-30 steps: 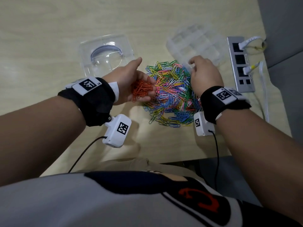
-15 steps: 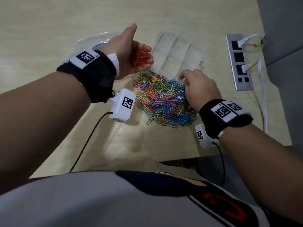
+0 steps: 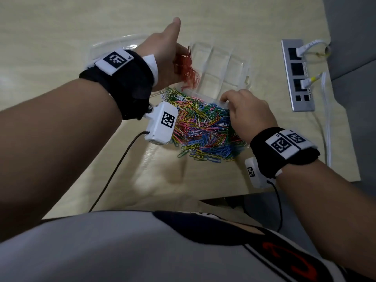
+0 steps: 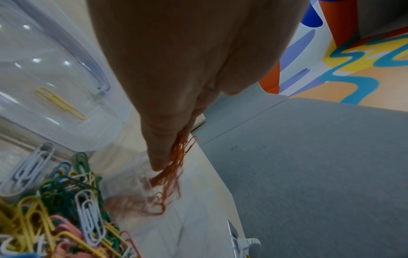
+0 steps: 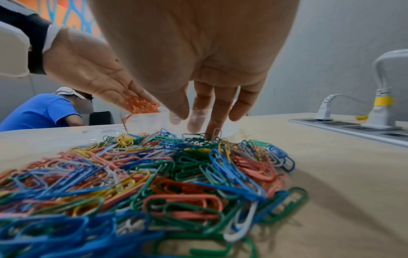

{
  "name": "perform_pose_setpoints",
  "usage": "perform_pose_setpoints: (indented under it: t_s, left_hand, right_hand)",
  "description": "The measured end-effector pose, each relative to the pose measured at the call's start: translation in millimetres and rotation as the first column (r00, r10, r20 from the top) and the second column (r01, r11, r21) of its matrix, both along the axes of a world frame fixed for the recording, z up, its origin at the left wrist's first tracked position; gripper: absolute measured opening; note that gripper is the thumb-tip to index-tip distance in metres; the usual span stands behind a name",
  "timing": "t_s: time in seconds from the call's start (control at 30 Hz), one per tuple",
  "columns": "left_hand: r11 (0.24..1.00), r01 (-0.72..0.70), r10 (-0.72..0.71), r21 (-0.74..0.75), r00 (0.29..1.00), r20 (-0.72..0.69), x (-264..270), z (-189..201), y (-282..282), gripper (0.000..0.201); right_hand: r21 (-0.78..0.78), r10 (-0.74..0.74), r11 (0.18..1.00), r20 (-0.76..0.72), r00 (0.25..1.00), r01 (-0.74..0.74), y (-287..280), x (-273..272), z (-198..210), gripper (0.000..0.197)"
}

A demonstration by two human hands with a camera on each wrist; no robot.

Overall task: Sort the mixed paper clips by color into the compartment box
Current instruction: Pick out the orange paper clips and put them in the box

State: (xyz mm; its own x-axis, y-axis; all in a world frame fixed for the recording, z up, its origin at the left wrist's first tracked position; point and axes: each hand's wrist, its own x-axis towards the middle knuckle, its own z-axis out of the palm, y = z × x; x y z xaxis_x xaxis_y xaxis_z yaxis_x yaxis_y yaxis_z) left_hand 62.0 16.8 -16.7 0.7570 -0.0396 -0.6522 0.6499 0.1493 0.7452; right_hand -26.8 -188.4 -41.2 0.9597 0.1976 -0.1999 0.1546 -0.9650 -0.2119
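A heap of mixed coloured paper clips (image 3: 203, 127) (image 5: 154, 183) lies on the table in front of me. Just beyond it stands the clear compartment box (image 3: 223, 64) (image 5: 150, 120). My left hand (image 3: 166, 55) (image 5: 88, 69) is tilted over the box's near left compartment, thumb up and fingers straight. A bunch of orange clips (image 3: 186, 68) (image 4: 176, 165) (image 5: 139, 104) slides off its fingers into the box. My right hand (image 3: 246, 112) (image 5: 187, 52) pinches the box's near wall between thumb and fingers.
A clear lid (image 3: 114, 43) (image 4: 44, 61) lies left of the box, with one yellow clip (image 4: 59, 103) seen through it. A grey power strip (image 3: 298, 76) (image 5: 353, 127) with plugged cables sits at the right. The table edge runs close below the heap. A person in blue (image 5: 44, 111) sits far behind.
My left hand carried the orange clips from beside the heap up over the box and tipped them out. My right hand pulled the box nearer, against the heap.
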Motion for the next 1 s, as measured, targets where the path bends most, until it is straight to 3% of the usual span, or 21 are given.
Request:
perform_pose_setpoints:
  t_s: [0.17, 0.37, 0.47, 0.53, 0.63, 0.7, 0.8, 0.9, 1.0]
  left_hand:
    - [0.993, 0.11, -0.111, 0.047, 0.994, 0.018, -2, 0, -1, 0.065]
    - [0.989, 0.139, -0.141, 0.049, 0.989, 0.043, -3, 0, 4, 0.058]
    - [0.977, 0.136, -0.16, 0.162, 0.976, 0.145, -9, 5, 10, 0.023]
    - [0.905, 0.148, -0.242, 0.399, 0.95, 0.197, -12, 3, 16, 0.009]
    - [0.709, 0.168, -0.346, 0.684, 0.929, 0.132, -16, -8, 24, 0.017]
    - [0.642, 0.213, -0.419, 0.737, 0.902, 0.103, -21, -14, 25, 0.026]
    - [0.624, 0.24, -0.483, 0.743, 0.867, 0.125, -26, -21, 20, 0.028]
    - [0.576, 0.23, -0.515, 0.785, 0.847, 0.13, -28, -25, 14, 0.025]
    - [0.566, 0.232, -0.523, 0.791, 0.843, 0.127, -28, -27, 13, 0.023]
  right_hand:
    - [-0.002, -0.013, 1.0, -0.007, 1.0, 0.013, 2, 2, -1, 0.029]
    - [-0.006, -0.037, 0.999, -0.012, 0.999, 0.037, 3, 2, -2, 0.028]
    - [-0.014, -0.063, 0.998, -0.026, 0.998, 0.063, 3, 3, 0, 0.026]
    - [-0.053, -0.085, 0.995, -0.016, 0.996, 0.084, 2, 4, 5, 0.024]
    - [-0.062, -0.14, 0.988, 0.08, 0.987, 0.145, 9, 7, 16, 0.019]
    - [-0.011, -0.135, 0.99, 0.126, 0.983, 0.137, 19, 12, 21, 0.018]
    - [0.031, -0.007, 1.0, 0.107, 0.994, 0.004, 43, 24, 22, 0.024]
    - [-0.015, 0.112, 0.994, 0.091, 0.99, -0.111, 64, 36, 14, 0.037]
    - [-0.064, 0.165, 0.985, 0.092, 0.982, -0.16, 71, 44, 5, 0.035]
